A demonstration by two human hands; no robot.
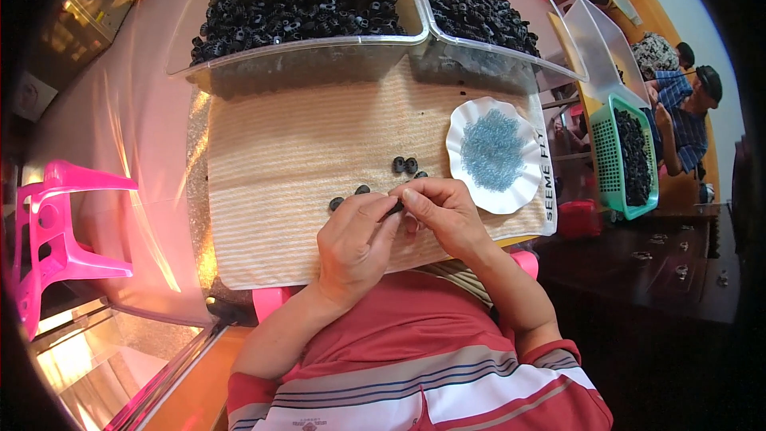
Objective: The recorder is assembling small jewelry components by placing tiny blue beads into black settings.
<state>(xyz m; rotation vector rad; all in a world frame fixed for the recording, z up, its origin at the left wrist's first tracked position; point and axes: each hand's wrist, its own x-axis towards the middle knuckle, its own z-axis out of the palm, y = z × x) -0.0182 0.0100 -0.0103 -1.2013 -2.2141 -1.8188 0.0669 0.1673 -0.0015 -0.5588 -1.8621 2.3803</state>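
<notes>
My left hand and my right hand meet over the near part of a striped beige towel. Between their fingertips is a small black plastic piece, pinched from both sides and partly hidden by the fingers. Just beyond the hands, a pair of rounded black pieces lies on the cloth. Two more, a black piece and another black piece, rest beside my left hand. Right of them stands a white wavy-rimmed plate heaped with tiny blue-grey bits, too small to name.
Two clear plastic bins, a large bin and a smaller bin, hold heaps of black pieces at the towel's far edge. A pink stool stands left. At right are a green basket of black pieces and a seated person.
</notes>
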